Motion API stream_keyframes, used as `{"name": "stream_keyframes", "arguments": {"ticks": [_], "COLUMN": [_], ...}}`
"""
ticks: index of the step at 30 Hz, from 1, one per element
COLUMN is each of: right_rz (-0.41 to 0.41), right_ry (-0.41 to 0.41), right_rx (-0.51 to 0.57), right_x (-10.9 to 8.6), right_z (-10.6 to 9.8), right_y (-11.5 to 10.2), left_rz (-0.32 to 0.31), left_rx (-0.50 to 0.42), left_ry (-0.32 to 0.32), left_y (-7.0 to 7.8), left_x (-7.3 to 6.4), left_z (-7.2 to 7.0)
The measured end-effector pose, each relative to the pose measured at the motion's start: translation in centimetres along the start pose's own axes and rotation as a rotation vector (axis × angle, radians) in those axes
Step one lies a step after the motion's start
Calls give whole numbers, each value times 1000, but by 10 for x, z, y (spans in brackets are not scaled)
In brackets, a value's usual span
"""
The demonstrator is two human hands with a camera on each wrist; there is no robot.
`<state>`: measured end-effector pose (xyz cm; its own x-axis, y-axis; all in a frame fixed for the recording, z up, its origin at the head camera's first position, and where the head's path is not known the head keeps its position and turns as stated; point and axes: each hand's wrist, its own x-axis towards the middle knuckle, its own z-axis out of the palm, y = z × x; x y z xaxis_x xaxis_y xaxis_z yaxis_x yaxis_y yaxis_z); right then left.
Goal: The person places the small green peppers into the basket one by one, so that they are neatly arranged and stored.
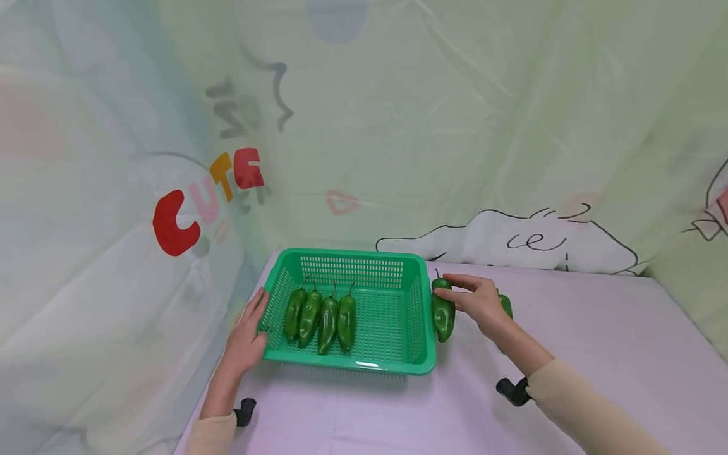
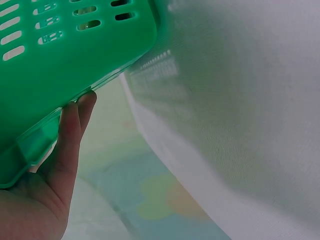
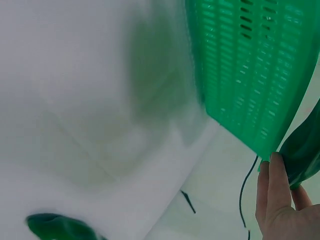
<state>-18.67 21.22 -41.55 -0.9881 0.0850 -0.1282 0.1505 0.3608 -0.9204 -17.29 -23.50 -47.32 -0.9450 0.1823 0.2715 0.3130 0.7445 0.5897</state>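
Note:
A green plastic basket point(image 1: 370, 365) stands on the table with several green peppers point(image 1: 345, 322) side by side in its left half, stems pointing away. My left hand point(image 1: 246, 338) holds the basket's left rim. In the left wrist view its fingers point(image 2: 70, 127) touch the rim from outside, and the thumb is mostly hidden. My right hand point(image 1: 478, 300) pinches a green pepper point(image 1: 442, 316) between thumb and fingers, stem up, just outside the right rim. That pepper point(image 3: 302, 150) also shows beside the basket in the right wrist view, above the table.
Another green pepper point(image 1: 505, 306) lies on the table right of the basket, partly behind my right wrist; the right wrist view shows a green pepper point(image 3: 62, 227) at its bottom left. A pale table point(image 1: 603, 335) reaches back to a printed curtain point(image 1: 455, 139), with more curtain at the left.

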Motion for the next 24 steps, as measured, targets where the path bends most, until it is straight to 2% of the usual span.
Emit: {"name": "stream_keyframes", "arguments": {"ticks": [7,15,21,24], "right_rz": [-23,-28,-49,-52], "right_ry": [-11,8,-16,-20], "right_rx": [10,20,58,33], "right_x": [4,8,10,11], "right_z": [19,21,27,34], "right_y": [-12,-21,-28,-32], "left_rz": [-26,-34,-31,-29], "left_rx": [-6,-9,-8,-12], "left_ry": [-12,-20,-21,-21], "left_y": [0,3,2,1], "left_x": [-1,1,1,0], "left_z": [0,-1,-2,-1]}}
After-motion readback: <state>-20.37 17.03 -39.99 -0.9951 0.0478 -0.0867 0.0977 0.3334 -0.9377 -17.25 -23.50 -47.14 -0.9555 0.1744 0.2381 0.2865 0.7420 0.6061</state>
